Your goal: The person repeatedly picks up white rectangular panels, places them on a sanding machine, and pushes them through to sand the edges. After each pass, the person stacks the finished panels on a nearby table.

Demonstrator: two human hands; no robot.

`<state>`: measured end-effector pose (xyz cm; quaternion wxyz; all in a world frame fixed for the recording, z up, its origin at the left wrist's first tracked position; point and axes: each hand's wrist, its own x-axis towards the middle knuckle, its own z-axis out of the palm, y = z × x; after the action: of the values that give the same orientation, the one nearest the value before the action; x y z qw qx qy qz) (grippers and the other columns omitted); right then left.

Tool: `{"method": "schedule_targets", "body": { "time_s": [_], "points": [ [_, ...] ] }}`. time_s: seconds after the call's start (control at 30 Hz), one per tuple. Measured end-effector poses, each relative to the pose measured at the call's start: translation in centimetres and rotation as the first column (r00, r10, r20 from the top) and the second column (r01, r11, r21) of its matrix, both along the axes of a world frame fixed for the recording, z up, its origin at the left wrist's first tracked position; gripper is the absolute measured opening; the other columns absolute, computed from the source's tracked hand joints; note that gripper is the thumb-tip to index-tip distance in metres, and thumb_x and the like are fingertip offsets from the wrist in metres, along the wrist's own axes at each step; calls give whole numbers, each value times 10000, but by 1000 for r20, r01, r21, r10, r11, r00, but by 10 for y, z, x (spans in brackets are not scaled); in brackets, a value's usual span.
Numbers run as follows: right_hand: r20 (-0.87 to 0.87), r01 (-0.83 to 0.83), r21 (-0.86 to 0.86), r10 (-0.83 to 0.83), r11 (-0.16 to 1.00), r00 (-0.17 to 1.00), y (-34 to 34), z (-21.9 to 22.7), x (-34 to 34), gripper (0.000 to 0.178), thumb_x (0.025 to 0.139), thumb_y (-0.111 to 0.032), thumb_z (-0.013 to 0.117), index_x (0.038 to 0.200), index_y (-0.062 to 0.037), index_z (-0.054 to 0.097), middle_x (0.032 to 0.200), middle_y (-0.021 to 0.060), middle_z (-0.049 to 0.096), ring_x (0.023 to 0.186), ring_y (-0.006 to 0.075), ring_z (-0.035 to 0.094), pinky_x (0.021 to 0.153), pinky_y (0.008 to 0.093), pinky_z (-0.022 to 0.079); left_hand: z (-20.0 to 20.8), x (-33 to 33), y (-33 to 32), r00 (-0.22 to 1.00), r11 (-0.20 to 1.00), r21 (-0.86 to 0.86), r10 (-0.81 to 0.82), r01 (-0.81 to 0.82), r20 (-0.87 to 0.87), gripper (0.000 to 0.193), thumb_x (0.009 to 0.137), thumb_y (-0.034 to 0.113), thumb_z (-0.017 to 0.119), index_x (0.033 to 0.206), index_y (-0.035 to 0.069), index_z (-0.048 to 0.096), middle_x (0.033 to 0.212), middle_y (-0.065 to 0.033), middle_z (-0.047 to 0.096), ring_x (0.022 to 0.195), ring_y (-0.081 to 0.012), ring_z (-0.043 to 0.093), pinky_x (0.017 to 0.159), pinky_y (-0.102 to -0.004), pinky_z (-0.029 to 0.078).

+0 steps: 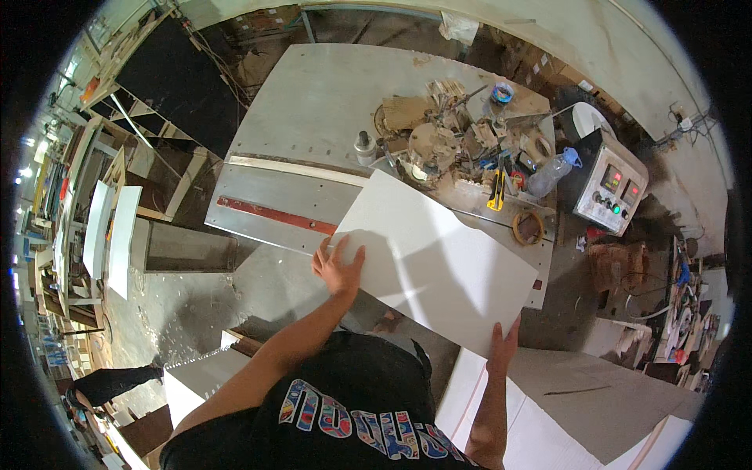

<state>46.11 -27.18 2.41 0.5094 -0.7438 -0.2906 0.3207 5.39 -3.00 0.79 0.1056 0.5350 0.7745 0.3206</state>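
Observation:
A large white panel (439, 266) lies tilted in front of me, its far part over the metal machine table (329, 94) and its near edge out past it. At the panel's left edge, my left hand (338, 270) grips it with the fingers apart. My right hand (502, 346) holds the near right corner, the thumb on top and some fingers hidden by the edge. Just beyond the panel are a yellow utility knife (496, 190), a tape roll (528, 228) and a white bottle (365, 147).
A heap of dusty tools and scraps (435, 145) covers the table's middle right, beside a clear plastic bottle (551, 174). A control box (612, 185) with lit displays stands at the right. White boards (540, 423) are stacked near my right arm. Another person's dark-clothed limb (117, 382) shows at lower left.

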Motion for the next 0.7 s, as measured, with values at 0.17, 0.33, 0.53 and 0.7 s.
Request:
{"method": "schedule_targets", "body": {
  "time_s": [0.17,0.33,0.53,0.7],
  "points": [
    [-52,-12,-31,10,999,999,31,-2,-5,873,1067,-202,769,1783,-26,302,1768,198,436,1572,315,457,1314,454,334,2,-14,12,997,995,-56,79,-79,-5,538,812,475,955,1312,311,845,1573,-42,587,1509,-374,430,1283,-601,264],
    [11,-12,-124,13,992,1000,65,2,-23,893,1051,-241,788,1786,-48,318,1775,196,431,1587,326,439,1319,465,326,0,-31,47,993,993,-53,99,-102,-64,512,846,515,935,1321,344,847,1593,-22,574,1557,-384,391,1304,-660,217],
    [-87,16,-131,-27,991,996,100,11,-58,903,1052,-219,778,1799,-66,294,1746,209,462,1571,316,457,1301,460,348,-5,-64,72,985,987,-108,102,-118,-138,474,893,528,912,1339,384,841,1671,-8,535,1648,-427,309,1310,-771,157],
    [-167,37,-128,-58,991,984,113,13,-93,944,1038,-177,794,1808,-70,259,1735,195,473,1547,299,482,1284,457,379,-5,-95,94,981,988,-98,101,-119,-168,462,900,478,922,1343,375,842,1700,-2,524,1648,-442,326,1299,-795,156]
  ]
}}
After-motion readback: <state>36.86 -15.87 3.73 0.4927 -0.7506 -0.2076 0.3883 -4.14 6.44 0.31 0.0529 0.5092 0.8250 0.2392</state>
